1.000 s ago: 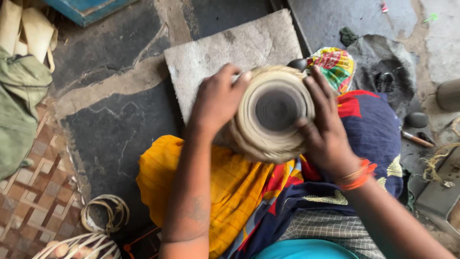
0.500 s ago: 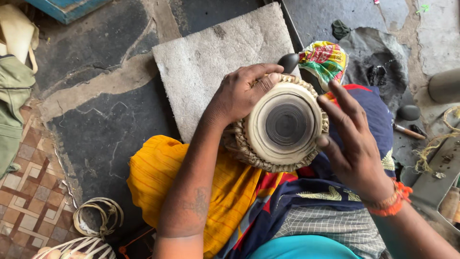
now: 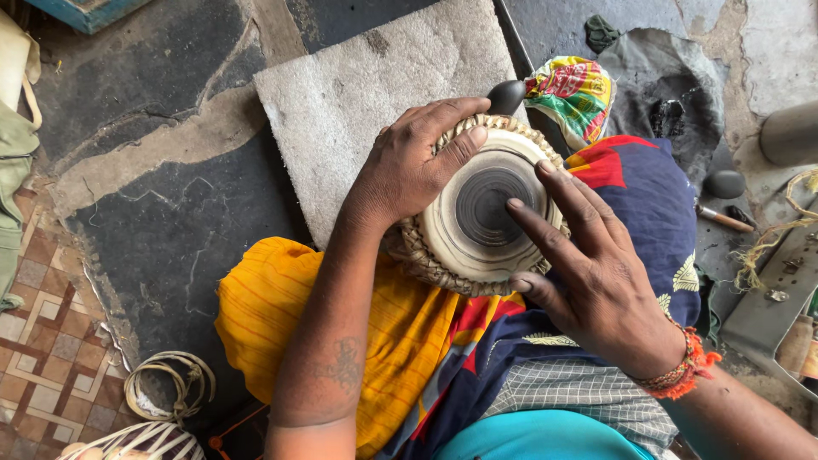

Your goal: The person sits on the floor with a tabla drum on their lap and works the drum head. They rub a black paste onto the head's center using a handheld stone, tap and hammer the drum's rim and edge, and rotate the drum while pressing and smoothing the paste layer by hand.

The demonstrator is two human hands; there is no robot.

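A small round drum [image 3: 477,251] rests on my lap, its pale skin facing up with a dark round patch [image 3: 487,206] in the middle and a braided ring around the rim. My left hand [image 3: 407,166] grips the drum's upper left rim, thumb lying on the skin. My right hand [image 3: 588,268] lies on the right side of the drum head, fingers spread, fingertips touching the edge of the dark patch. An orange thread band circles my right wrist.
A grey stone slab [image 3: 366,94] lies on the dark floor beyond the drum. A smooth black stone [image 3: 506,95] and a colourful cloth [image 3: 575,92] sit behind the drum. Small tools [image 3: 722,218], another dark stone [image 3: 726,183] and cord [image 3: 771,247] lie at right. Coiled straps [image 3: 166,388] lie lower left.
The drum head has tipped flatter toward me and sits lower on the lap. My right hand has slid from the rim onto the skin, fingers now at the dark patch.
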